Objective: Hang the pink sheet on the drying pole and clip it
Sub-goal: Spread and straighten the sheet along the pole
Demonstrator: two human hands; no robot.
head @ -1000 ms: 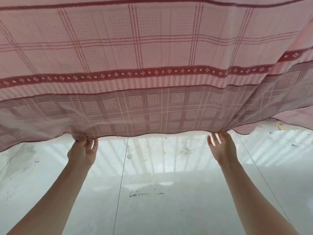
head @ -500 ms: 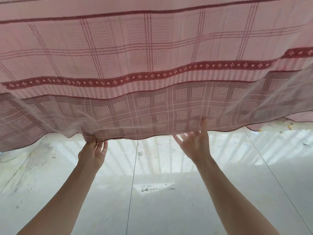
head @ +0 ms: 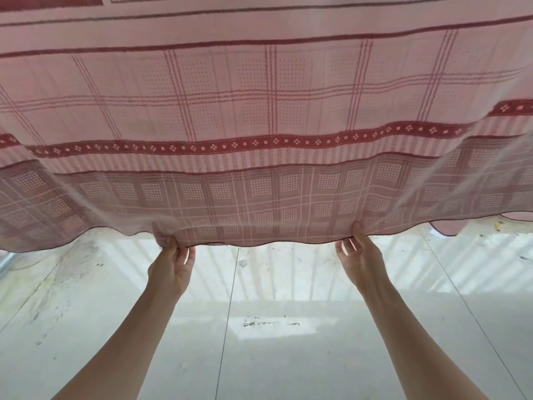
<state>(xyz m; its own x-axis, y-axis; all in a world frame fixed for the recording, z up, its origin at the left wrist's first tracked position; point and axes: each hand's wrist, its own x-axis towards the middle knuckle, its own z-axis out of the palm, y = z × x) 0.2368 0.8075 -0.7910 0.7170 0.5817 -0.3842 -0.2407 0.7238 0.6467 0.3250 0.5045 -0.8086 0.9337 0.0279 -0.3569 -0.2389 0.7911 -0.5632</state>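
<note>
The pink sheet [head: 259, 111], checked with dark red lines and a patterned red band, hangs across the whole upper view. Its lower hem runs wavy from left to right. My left hand [head: 170, 267] pinches the hem left of centre, bunching the cloth a little. My right hand [head: 359, 255] holds the hem right of centre, thumb up on the near face and fingers behind the cloth. The stretch of hem between my hands is pulled fairly taut. The drying pole and any clips are out of view.
Below the sheet lies a pale tiled floor [head: 259, 356] with dark joint lines, scuff marks and striped shadows. A fold of the sheet [head: 450, 229] hangs lower at the right.
My right hand slid right along the hem from near the centre and now holds it. My left hand kept its pinch. The view tilted up, showing more of the sheet.
</note>
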